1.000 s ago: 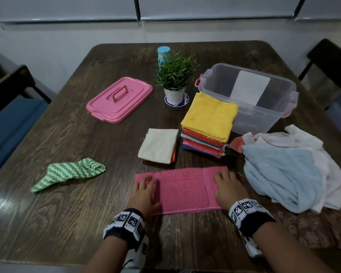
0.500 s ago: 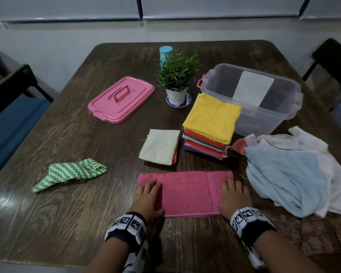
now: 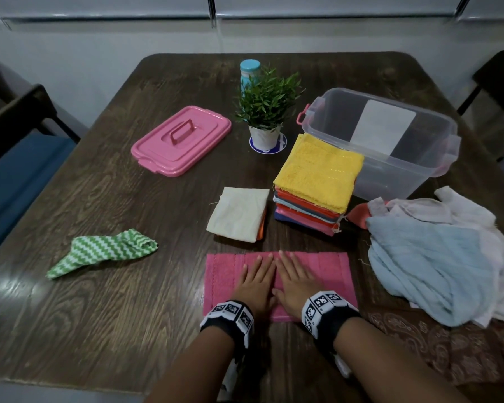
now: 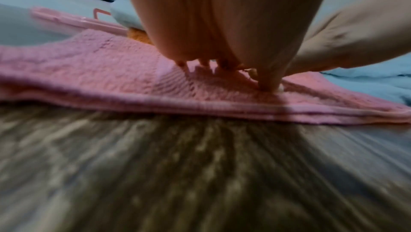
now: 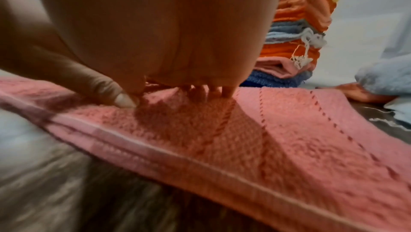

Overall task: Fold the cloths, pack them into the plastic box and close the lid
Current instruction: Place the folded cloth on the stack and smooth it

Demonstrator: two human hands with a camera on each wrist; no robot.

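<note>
A pink towel [image 3: 326, 274] [image 4: 93, 70] [image 5: 289, 130], folded into a long strip, lies near the table's front edge. My left hand [image 3: 256, 282] [image 4: 213, 63] and right hand [image 3: 294, 282] [image 5: 195, 91] press flat on its middle, side by side, fingers straight. Behind it stands a stack of folded cloths [image 3: 317, 181] topped by a yellow one, with a folded cream cloth [image 3: 239, 213] to its left. The clear plastic box [image 3: 390, 146] sits open at the back right. Its pink lid [image 3: 181, 139] lies at the back left. A heap of unfolded cloths [image 3: 437, 257] with a light blue one on top lies at the right.
A crumpled green zigzag cloth [image 3: 99, 250] lies at the left. A small potted plant [image 3: 265, 112] and a blue-capped bottle [image 3: 249, 72] stand at the back centre. A brown patterned cloth [image 3: 454, 347] hangs at the front right. Chairs [image 3: 18, 117] flank the table.
Both hands have slid inward from the two ends of the pink towel and now meet at its middle. The towel lies slightly nearer the front edge.
</note>
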